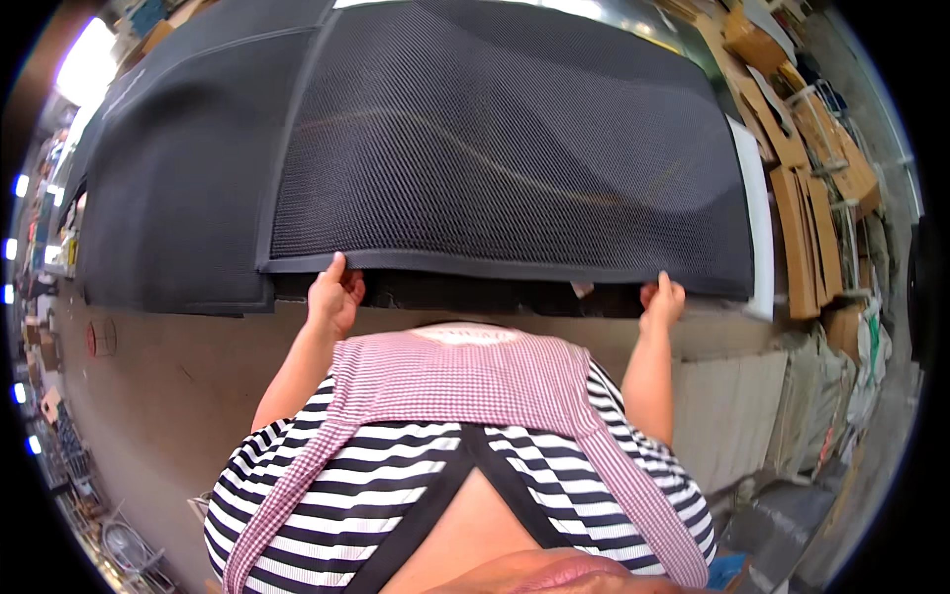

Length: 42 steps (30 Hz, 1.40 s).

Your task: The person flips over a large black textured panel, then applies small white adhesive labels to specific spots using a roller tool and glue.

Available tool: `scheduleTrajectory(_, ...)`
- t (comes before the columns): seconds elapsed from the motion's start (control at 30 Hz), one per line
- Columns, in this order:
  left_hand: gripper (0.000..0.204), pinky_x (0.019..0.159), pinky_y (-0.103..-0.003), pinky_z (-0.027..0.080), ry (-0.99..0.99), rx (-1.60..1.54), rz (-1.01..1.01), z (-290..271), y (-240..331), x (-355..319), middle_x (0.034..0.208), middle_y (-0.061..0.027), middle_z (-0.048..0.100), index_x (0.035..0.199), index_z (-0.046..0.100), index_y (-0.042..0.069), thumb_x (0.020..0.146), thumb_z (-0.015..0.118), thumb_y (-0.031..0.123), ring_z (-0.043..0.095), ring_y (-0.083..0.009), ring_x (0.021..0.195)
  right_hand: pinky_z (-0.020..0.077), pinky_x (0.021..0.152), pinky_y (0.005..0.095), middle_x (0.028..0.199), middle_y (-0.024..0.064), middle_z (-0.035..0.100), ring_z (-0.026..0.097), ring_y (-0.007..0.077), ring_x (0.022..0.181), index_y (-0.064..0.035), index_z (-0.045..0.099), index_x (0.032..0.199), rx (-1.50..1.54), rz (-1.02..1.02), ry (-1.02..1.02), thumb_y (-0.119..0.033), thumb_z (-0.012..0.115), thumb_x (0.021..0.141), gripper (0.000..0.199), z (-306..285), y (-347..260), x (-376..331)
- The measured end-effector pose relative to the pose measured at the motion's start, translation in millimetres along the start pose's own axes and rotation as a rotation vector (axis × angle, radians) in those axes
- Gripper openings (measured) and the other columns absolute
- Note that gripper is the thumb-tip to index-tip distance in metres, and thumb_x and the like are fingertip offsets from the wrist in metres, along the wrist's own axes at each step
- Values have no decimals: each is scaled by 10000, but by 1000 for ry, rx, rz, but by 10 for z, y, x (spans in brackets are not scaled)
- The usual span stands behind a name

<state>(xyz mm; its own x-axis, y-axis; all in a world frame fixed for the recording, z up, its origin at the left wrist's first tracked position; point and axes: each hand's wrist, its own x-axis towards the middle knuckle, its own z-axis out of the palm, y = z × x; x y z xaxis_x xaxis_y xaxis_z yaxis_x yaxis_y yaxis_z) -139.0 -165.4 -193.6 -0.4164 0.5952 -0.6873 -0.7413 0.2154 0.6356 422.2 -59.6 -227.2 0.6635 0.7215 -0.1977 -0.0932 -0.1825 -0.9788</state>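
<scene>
A large dark mesh mat (505, 148) lies flat across the worktable (178, 376), its long axis running left to right directly ahead of the worker. Both hands are closed on its near bound edge, the left hand (334, 297) and right hand (661, 302) set well apart, equally close to it.

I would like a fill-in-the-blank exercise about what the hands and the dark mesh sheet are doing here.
1. Both hands grip the near ____ of the mesh sheet.
2. The left hand and right hand hold ____ ends of that edge.
3. Flat ____ boxes stand at the right.

Missing words: edge; opposite; cardboard
</scene>
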Motion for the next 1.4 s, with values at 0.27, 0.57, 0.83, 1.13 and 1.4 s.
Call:
scheduleTrajectory(0.27, 206, 617, -276, 526, 204, -29, 67, -47, -55, 141, 889, 6, 571, 985, 540, 114, 978, 696, 249, 547, -132, 739, 371, 484, 236, 786, -6, 610, 524, 92, 632, -96, 661, 956, -2, 190, 155, -356, 768, 901, 287, -808, 124, 848)
scheduleTrajectory(0.57, 174, 646, -254, 545, 297, 36, 128, 14, -58, -18, 936, -19, 600, 1041, 564, 93, 972, 698, 181, 574, -129, 774, 561, 785, 374, 1135, 131, 698, 668, 287, 946, 18, 623, 1225, 392, 136, 305, -277, 812, 860, 506, -926, -70, 1824)
scheduleTrajectory(0.83, 301, 633, -292, 590, 230, 177, 128, -111, -75, -21, 960, -69, 585, 1108, 496, 57, 942, 731, 146, 589, -151, 716, 534, 936, 460, 1313, 282, 628, 650, 393, 1115, 93, 688, 1155, -559, -193, 435, -577, 565, 922, 721, -575, -1054, 2341)
scheduleTrajectory(1.13, 355, 713, -346, 599, -578, 576, -178, -706, 505, 237, 980, -159, 713, 1217, 572, -46, 1049, 539, 265, 680, -198, 794, 506, 648, 510, 835, 214, 701, 672, 430, 767, -40, 695, 863, -327, -1505, 45, -381, 593, 1007, 384, 4388, -3392, -1760)
scheduleTrajectory(1.4, 614, 831, -408, 566, -503, -118, 384, -2686, 3222, 681, 1109, -144, 714, 1195, 618, 68, 1044, 364, 606, 693, -230, 910, 534, 873, 452, 1084, 169, 719, 680, 382, 981, -48, 722, 1073, 75, -1514, -1013, -376, 658, 966, 350, 6618, -2745, -7324)
